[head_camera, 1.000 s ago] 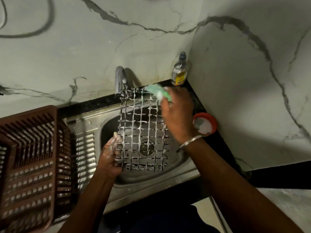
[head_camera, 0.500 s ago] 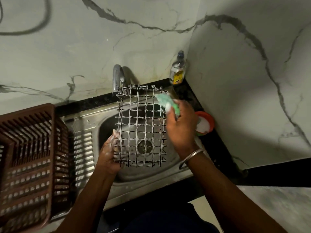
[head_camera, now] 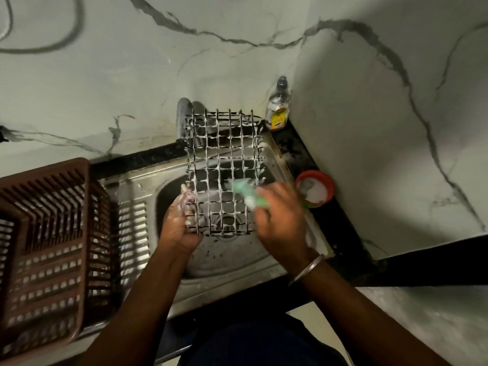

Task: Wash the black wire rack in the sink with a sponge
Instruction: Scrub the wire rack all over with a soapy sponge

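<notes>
Right hand (head_camera: pixel 280 223) grips the sponge (head_camera: pixel 247 193), scrubbing the soapy wire rack (head_camera: pixel 221 154) gripped by the left hand (head_camera: pixel 177 224); lower bars probably need covering next.

I see a brown dish crate (head_camera: pixel 47 249) left of the tap (head_camera: pixel 182 114), a clear bottle (head_camera: pixel 277 107) just right of it, and a red-rimmed tub (head_camera: pixel 330 184) farther right.

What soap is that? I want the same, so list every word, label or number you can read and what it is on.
Bottle: yellow label with dark print, too blurred to read.
Red tub: no writing shows.
Rack, sponge, basket: no writing shows.
</notes>
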